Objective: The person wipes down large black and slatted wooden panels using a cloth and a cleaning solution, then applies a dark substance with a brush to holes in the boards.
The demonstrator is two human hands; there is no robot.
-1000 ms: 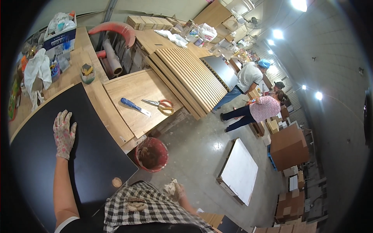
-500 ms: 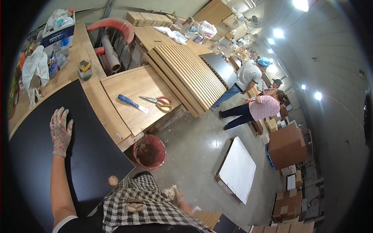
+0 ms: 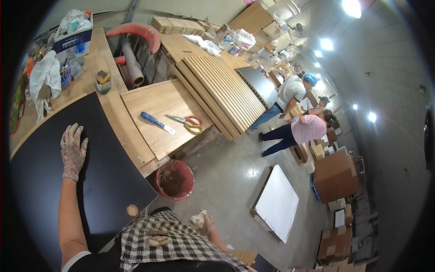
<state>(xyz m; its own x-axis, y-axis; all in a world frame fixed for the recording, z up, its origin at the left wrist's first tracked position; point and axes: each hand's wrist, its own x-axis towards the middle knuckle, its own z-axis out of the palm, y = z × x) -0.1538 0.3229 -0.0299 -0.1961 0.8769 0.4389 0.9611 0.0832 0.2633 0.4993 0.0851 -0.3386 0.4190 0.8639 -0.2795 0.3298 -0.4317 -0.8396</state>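
My left hand (image 3: 73, 152), in a thin floral-patterned glove, lies flat on a large black panel (image 3: 108, 167), its fingers stretched out. A small round tan piece (image 3: 132, 210) sits near the panel's right corner. Low by my side, past the black-and-white checked apron (image 3: 158, 240), my right hand (image 3: 210, 225) is closed around a crumpled whitish cloth (image 3: 198, 219). On the wooden board beyond the panel rest a blue-handled scraper (image 3: 154, 121) and scissors (image 3: 186, 123) with orange-red handles.
A red bucket (image 3: 174, 180) stands on the floor beside the bench. Stacked slatted wooden panels (image 3: 222, 90) lie farther back. A white-topped pallet stack (image 3: 277, 204) is on the floor to the right. Several people work at the back, one in a pink top (image 3: 308, 129).
My right hand, with the cloth, has shifted slightly up and left, showing more clearly. My left hand stays on the panel. The view has tilted a little.
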